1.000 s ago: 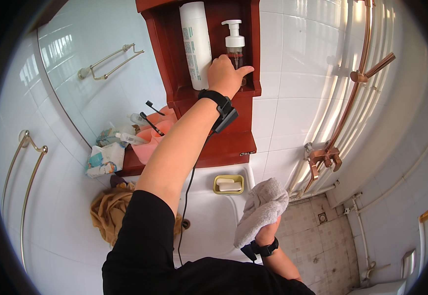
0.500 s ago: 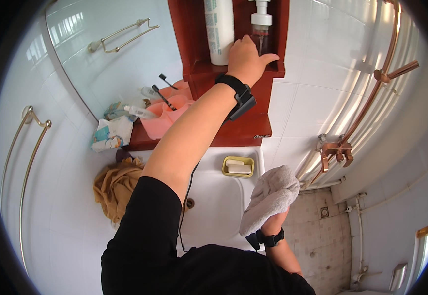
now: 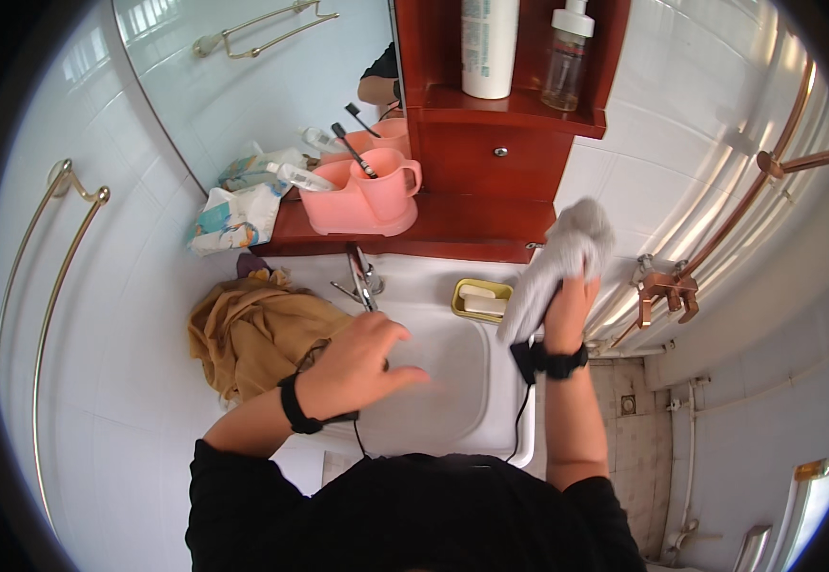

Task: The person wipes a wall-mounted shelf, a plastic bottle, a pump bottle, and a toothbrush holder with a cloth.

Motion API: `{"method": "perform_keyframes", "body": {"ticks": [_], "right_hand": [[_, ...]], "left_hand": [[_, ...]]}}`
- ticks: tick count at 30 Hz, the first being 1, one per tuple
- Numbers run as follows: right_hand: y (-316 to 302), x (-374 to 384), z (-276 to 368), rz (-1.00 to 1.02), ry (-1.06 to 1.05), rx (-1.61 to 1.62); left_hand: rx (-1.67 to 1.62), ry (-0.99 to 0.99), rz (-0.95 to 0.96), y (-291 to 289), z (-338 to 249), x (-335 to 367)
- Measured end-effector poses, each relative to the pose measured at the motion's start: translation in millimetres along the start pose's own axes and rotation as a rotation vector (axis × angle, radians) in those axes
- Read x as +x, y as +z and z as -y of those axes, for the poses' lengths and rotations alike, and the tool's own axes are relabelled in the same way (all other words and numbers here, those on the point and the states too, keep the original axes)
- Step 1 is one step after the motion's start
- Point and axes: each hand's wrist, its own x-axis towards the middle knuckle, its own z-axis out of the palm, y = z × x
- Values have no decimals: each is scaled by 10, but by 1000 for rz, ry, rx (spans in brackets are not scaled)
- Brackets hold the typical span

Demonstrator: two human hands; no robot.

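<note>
My left hand (image 3: pixel 357 367) hovers over the left part of the white sink (image 3: pixel 438 381), thumb and fingers apart, holding nothing. Just beyond it is the chrome tap (image 3: pixel 365 276). In my right hand (image 3: pixel 570 319) is a light grey cloth (image 3: pixel 567 250), bunched and held up at the sink's right edge. Beside the cloth, a yellow-green soap dish (image 3: pixel 456 299) with pale soap bars (image 3: pixel 484 305) sits on the sink's back ledge. A clear pump bottle (image 3: pixel 564 67) with a white top stands on the red-brown shelf (image 3: pixel 529 112), next to a tall white bottle (image 3: pixel 488 52).
A brown garment (image 3: pixel 248 329) is heaped at the sink's left. Pink cups with toothbrushes (image 3: pixel 357 195) and a wipes pack (image 3: pixel 233 219) stand below the mirror (image 3: pixel 272 86). Copper-coloured shower pipework (image 3: pixel 667 291) runs up the right wall; a towel rail (image 3: pixel 52 334) is on the left.
My left hand has come down from beside the pump bottle to above the sink, leaving the bottle on the shelf. My right hand has moved forward and slightly right with the grey cloth.
</note>
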Motion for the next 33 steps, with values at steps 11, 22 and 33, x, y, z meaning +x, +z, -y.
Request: {"method": "perform_keyframes", "body": {"ticks": [11, 22, 33], "right_hand": [[577, 348, -671, 196, -246, -1508], [558, 402, -714, 191, -272, -1507], [534, 393, -751, 173, -289, -1519]], "left_hand": [[-376, -585, -433, -197, 1257, 151], [-907, -1017, -341, -457, 1913, 1163], [-997, -1136, -268, -481, 1880, 1326]]}}
